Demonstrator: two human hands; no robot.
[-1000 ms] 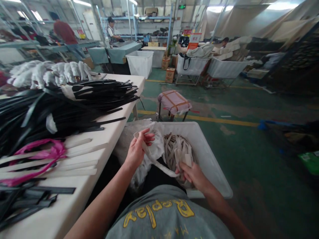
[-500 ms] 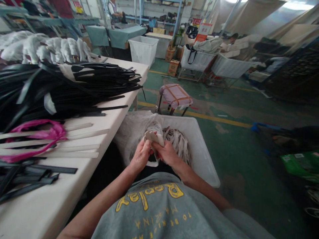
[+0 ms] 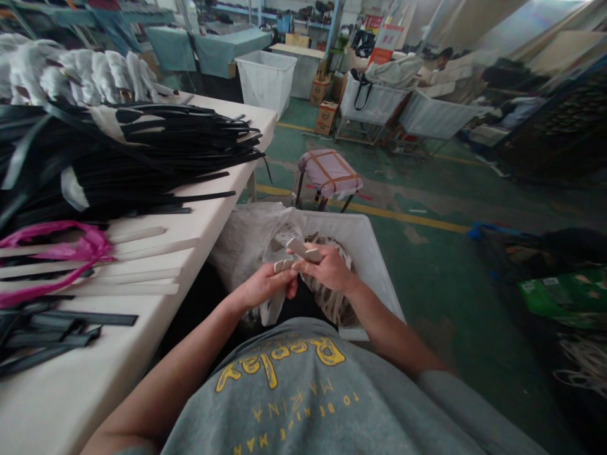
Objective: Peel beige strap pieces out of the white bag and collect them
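My left hand (image 3: 266, 283) is closed on pale straps (image 3: 283, 265), whose blunt ends poke out above its fingers. Beside it, almost touching, my right hand (image 3: 332, 268) grips more pale straps (image 3: 303, 249) with their tips pointing up and to the left. Both hands are held in front of my body, over a white plastic bin (image 3: 374, 253). In that bin lie a bundle of beige straps (image 3: 348, 256) and a crumpled clear plastic bag (image 3: 251, 237). The lower lengths of the held straps are partly hidden by my hands.
To the left, a white table (image 3: 208, 218) carries black straps (image 3: 156, 142), several pale strips (image 3: 147, 278) and a pink tie (image 3: 90, 243). A padded stool (image 3: 331, 172) stands beyond the bin. White carts (image 3: 370, 98) and cardboard boxes (image 3: 326, 118) are farther back.
My hands have moved slightly apart, and the straps that were together are now split between them. The view has tilted a little downward.
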